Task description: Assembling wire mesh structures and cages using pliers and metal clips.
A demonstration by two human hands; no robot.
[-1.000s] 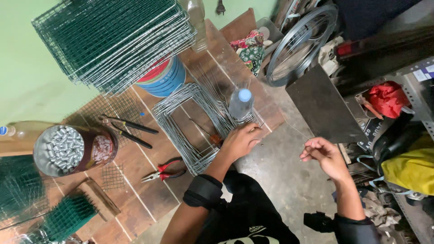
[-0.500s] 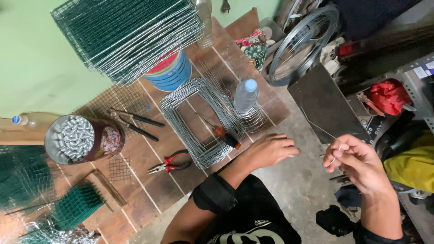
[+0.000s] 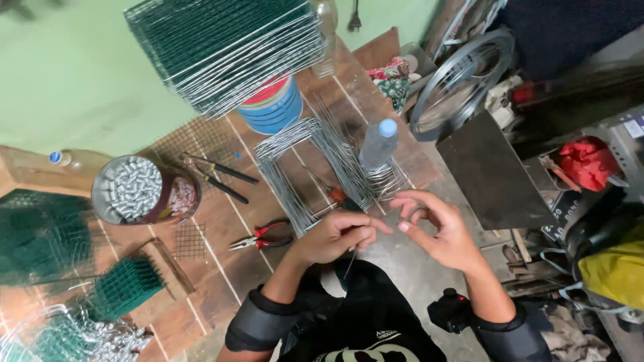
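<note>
Head view: my left hand point(image 3: 333, 236) sits at the frame's centre, fingers pinched on a thin wire point(image 3: 349, 263) that hangs down toward my lap. My right hand point(image 3: 439, 228) has swung in from the right, where it was well apart a second ago; now its fingers curl loosely, fingertips near the left's, so both hands meet over the wire. Just above them on the table point(image 3: 221, 268) lie the bent wire frames point(image 3: 315, 167), a bottle point(image 3: 377, 146), and red pliers point(image 3: 263, 236) to the left.

Red-handled pliers point(image 3: 263, 236), plastic bottle point(image 3: 377, 145), tin of metal clips point(image 3: 129, 190), green mesh stack point(image 3: 225, 43) on wooden table point(image 3: 221, 268).
</note>
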